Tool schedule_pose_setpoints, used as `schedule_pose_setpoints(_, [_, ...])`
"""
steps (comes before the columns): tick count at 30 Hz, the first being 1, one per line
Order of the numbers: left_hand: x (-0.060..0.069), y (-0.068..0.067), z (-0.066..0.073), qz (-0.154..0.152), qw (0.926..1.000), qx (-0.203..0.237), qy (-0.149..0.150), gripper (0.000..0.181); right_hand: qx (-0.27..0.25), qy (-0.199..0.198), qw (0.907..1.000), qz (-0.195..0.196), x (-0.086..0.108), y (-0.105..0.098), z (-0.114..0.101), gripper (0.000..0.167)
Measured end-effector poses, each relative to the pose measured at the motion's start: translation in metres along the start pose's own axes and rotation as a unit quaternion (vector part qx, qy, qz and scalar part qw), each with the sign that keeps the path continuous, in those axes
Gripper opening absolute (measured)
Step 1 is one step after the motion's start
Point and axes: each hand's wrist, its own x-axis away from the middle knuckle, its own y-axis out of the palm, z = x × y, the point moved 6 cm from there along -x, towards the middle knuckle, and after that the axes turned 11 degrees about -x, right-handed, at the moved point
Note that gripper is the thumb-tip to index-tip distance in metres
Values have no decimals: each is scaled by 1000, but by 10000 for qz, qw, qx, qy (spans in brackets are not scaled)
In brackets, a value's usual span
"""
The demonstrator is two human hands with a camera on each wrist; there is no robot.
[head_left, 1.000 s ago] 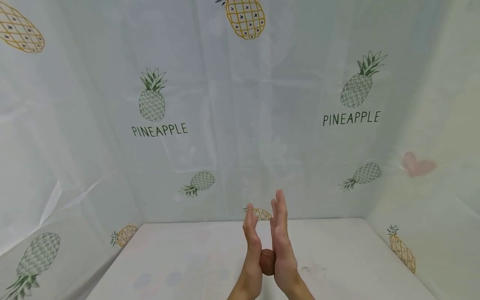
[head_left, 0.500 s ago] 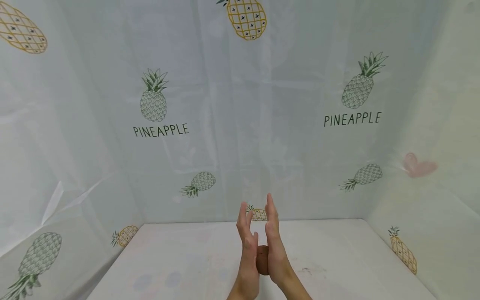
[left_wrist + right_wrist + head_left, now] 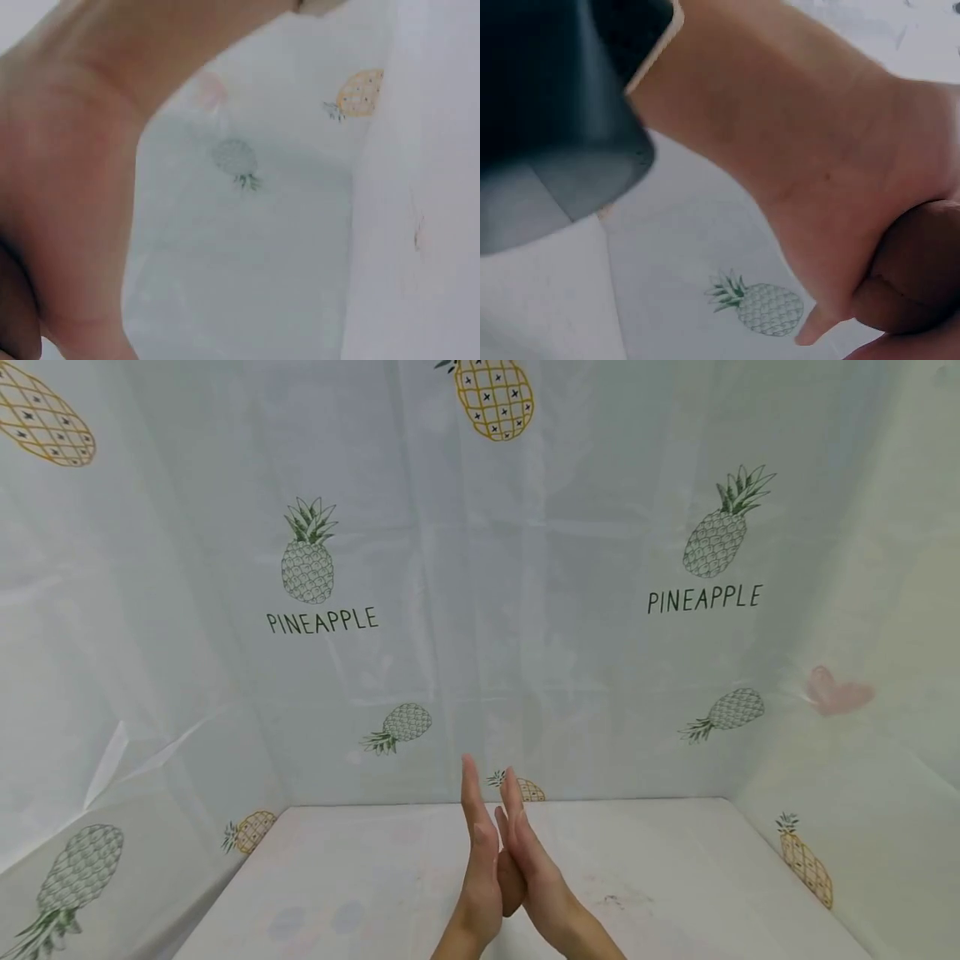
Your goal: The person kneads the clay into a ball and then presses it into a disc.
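A brown ball of what looks like clay (image 3: 512, 883) is pressed between two palms above the table. My left hand (image 3: 480, 881) stands upright on its left side, with the fingers straight and pointing up. My right hand (image 3: 542, 885) leans in from the right, its straight fingers tilted toward the left hand. In the right wrist view the brown ball (image 3: 919, 274) has a smooth surface with a crack line, and it touches the palm. Only a dark edge of the ball (image 3: 16, 311) appears in the left wrist view. The palms cover much of it.
A white tabletop (image 3: 360, 852) lies below the hands, with faint bluish spots and a small smudge (image 3: 613, 902) to the right. White sheeting (image 3: 480, 652) printed with pineapples rises behind the table and along both sides.
Both hands have shifted left with the ball between them. The right hand has come lower and tilts further left. More of the ball is now covered by the palms.
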Motion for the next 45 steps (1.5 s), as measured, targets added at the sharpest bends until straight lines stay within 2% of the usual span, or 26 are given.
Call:
schedule_pose_setpoints(4, [-3, -5, -9, 35, 9999, -53, -117, 59, -114, 134, 9998, 17, 2, 4, 1, 53])
schedule_pose_setpoints(7, [-4, -9, -17, 98, 9996, -105, -252, 60, -174, -24, 9997, 179, 3, 6, 0, 53])
schedule_pose_setpoints(12, [-4, -8, -27, 125, 9979, -321, -543, 59, -310, -722, 9961, 393, 4, 6, -8, 54])
schedule_pose_setpoints(15, [-1, -1, -29, -28, 9968, -386, -706, 56, -295, -1221, 9908, 501, 6, 2, -16, 55])
schedule_pose_setpoints(18, [3, 9, -24, -280, 9960, -244, -808, 54, -217, -1516, 9863, 615, 8, -3, -24, 56])
schedule_pose_setpoints(21, [6, 20, -14, -601, 9947, -47, -830, 53, -244, -1585, 9847, 677, 10, -9, -30, 57])
schedule_pose_setpoints(26, [11, 35, 3, -1117, 9903, 19, -825, 53, -319, -1784, 9799, 834, 12, -24, -38, 58])
schedule_pose_setpoints(30, [13, 44, 12, -1500, 9853, 203, -798, 55, 31, -2270, 9637, 1408, 13, -40, -42, 60])
schedule_pose_setpoints(33, [13, 47, 18, -1632, 9846, 253, -581, 57, 172, -2675, 9457, 1837, 13, -51, -44, 61])
schedule_pose_setpoints(35, [14, 47, 21, -1644, 9853, 217, -403, 57, 137, -2775, 9401, 1976, 11, -56, -42, 62])
schedule_pose_setpoints(37, [14, 46, 23, -1579, 9871, 155, -213, 57, 50, -2591, 9442, 2033, 9, -58, -37, 62])
schedule_pose_setpoints(40, [14, 38, 18, -1442, 9894, -2, -186, 56, -85, -1807, 9632, 1987, 5, -53, -24, 59])
schedule_pose_setpoints(43, [12, 31, 13, -1234, 9921, -64, -194, 55, -227, -948, 9811, 1672, 4, -40, -12, 56])
schedule_pose_setpoints(45, [9, 24, 9, -1044, 9943, -121, -197, 55, -288, -608, 9883, 1369, 3, -31, -9, 57])
